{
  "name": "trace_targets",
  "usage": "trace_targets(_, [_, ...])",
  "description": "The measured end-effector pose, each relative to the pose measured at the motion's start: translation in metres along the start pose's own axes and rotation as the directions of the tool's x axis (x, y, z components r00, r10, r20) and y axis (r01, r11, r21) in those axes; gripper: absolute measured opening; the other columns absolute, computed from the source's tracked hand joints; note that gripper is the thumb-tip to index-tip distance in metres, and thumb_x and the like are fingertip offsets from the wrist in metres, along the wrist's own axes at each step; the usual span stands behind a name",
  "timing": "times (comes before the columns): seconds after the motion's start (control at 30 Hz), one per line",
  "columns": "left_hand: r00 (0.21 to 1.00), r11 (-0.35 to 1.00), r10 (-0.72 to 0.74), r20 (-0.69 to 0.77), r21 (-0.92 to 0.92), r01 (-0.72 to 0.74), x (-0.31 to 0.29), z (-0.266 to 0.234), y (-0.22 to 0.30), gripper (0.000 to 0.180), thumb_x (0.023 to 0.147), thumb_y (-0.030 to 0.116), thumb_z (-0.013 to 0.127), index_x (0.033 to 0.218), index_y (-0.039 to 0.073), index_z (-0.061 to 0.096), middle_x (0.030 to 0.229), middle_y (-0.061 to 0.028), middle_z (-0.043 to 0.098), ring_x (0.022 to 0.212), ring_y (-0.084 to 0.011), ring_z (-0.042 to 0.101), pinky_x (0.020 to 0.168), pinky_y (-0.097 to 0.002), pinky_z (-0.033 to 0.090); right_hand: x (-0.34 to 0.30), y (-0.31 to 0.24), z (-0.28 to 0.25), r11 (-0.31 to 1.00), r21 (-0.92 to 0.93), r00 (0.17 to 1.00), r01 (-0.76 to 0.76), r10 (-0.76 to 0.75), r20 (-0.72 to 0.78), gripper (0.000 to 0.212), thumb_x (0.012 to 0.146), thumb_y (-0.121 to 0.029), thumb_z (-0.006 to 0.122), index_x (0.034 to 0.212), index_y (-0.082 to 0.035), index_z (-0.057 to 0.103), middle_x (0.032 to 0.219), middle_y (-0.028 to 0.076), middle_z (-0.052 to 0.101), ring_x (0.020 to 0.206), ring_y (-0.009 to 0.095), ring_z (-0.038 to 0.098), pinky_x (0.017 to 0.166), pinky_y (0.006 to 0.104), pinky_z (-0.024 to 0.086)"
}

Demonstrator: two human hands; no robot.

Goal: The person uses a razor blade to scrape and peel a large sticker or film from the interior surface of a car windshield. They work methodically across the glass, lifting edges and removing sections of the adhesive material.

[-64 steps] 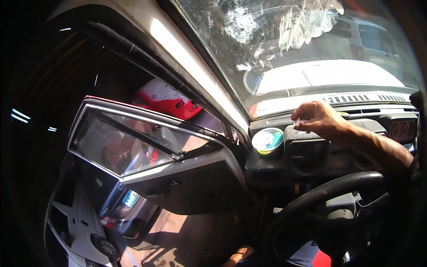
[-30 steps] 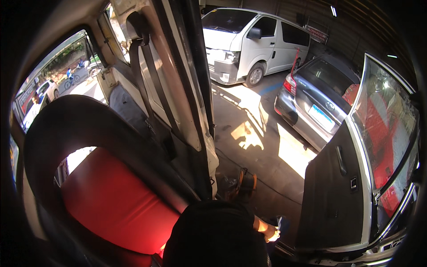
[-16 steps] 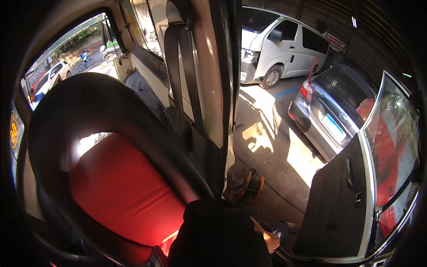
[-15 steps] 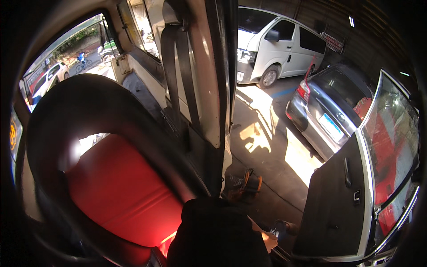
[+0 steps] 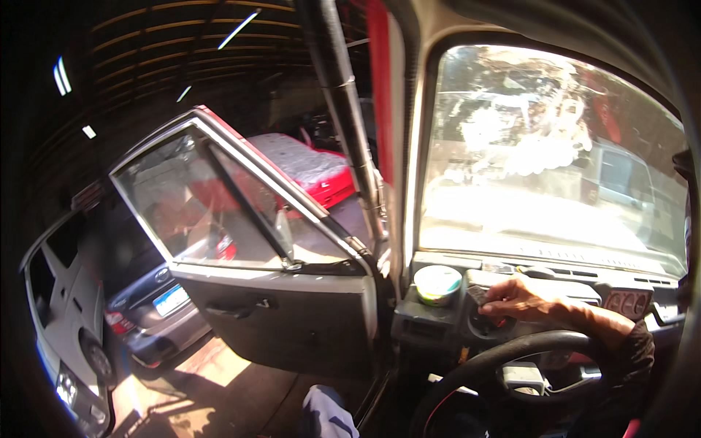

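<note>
Your right hand (image 5: 512,298) is closed narrow, thumb and fingertips pinching a small grey piece (image 5: 477,294) (too small to tell what it's made of). Piece sits at the fingertips, over the left part of the dashboard (image 5: 420,327), near the white-and-green tub (image 5: 437,286). Left hand is out of view, so can't tell what it's doing. Forearm comes in from the right, above the steering wheel (image 5: 544,343), dark sleeve (image 5: 634,359) close to the rim.

Risks, quickly: the tub looks the likeliest casualty. It stands on the ledge just left of your fingers, so a leftward swing of the knuckles could tip it (can't tell if a lid is on), maybe toward the open door (image 5: 292,321). Your pinch takes in only part of the piece; a loose grip or a bump could drop it behind the wheel. The sleeve might snag on the rim if you pull back low. Glare on the smeared windshield (image 5: 504,139) could also hide streaks from you, given how washed out the glass looks.
</note>
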State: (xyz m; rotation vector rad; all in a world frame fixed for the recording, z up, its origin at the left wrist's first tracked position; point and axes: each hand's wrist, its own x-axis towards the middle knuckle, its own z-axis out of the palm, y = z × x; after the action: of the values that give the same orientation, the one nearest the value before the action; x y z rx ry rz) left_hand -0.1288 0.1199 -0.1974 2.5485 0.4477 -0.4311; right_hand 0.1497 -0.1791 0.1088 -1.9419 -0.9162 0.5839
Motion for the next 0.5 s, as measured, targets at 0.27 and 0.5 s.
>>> trace_targets(0.27, [0.955, 0.955, 0.296, 0.031, -0.007, -0.296, 0.029, -0.071, 0.057, 0.042, 0.077, 0.035, 0.061, 0.096, -0.003, 0.061, 0.084, -0.0114, 0.066, 0.077, -0.0261, 0.062, 0.067, -0.0357, 0.050, -0.001, -0.009, -0.011, 0.797, -0.499, 0.931, 0.340, -0.360, 0.060, 0.031, 0.078, -0.021, 0.064, 0.105, -0.006, 0.059, 0.078, 0.011, 0.060, 0.069, 0.025, 0.060, 0.061, 0.0331, 0.048])
trace_targets(0.5, [0.861, 0.855, 0.503, -0.079, 0.189, -0.482, 0.093, -0.228, 0.120, 0.038, 0.078, 0.025, 0.064, 0.108, 0.002, 0.054, 0.092, -0.0113, 0.062, 0.088, -0.0245, 0.061, 0.078, -0.0345, 0.048, -0.005, -0.069, -0.027, 0.154, -0.964, 0.660, 0.219, -0.750, 0.030, 0.039, 0.075, -0.010, 0.064, 0.113, -0.017, 0.056, 0.083, 0.005, 0.049, 0.077, 0.019, 0.049, 0.070, 0.0336, 0.039])
